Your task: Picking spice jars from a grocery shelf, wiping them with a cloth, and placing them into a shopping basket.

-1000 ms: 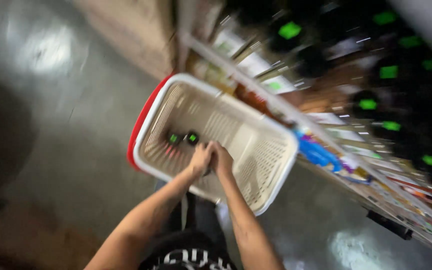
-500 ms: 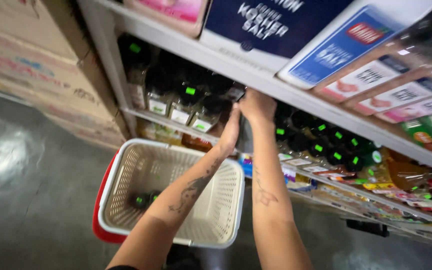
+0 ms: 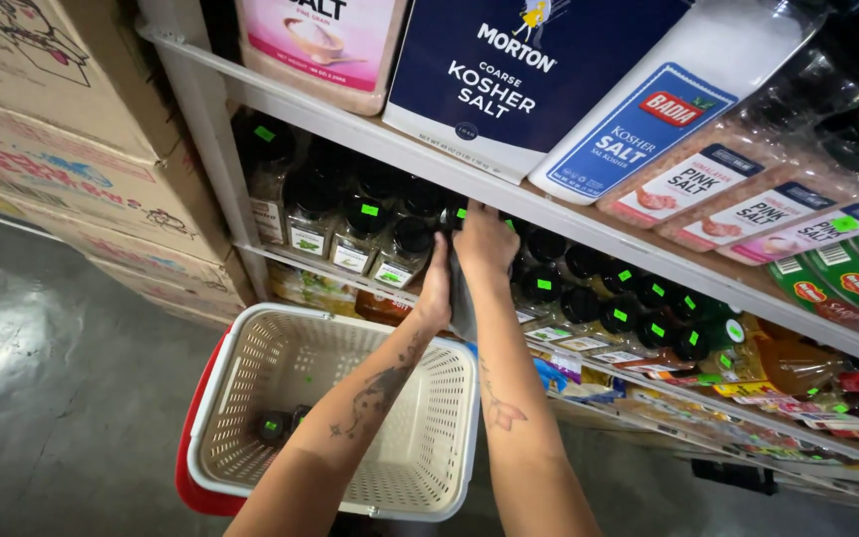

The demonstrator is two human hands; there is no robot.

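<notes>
Both my hands reach up to the middle shelf. My right hand is closed over the top of a black-capped jar in the front row. My left hand presses against that jar's left side, so the jar is mostly hidden between them. More black-capped jars with green stickers stand in rows on either side. Below my arms sits a beige plastic basket nested in a red one. Two dark-capped jars lie on its bottom.
Above the jars, a metal shelf carries a pink bag, a dark blue box and clear pink-filled bottles. Stacked cardboard boxes stand at left. Lower shelves hold small packets. Grey concrete floor lies left of the basket.
My hands have come up out of the basket to the jar shelf and closed around one jar. The view has lifted from the basket to the shelves.
</notes>
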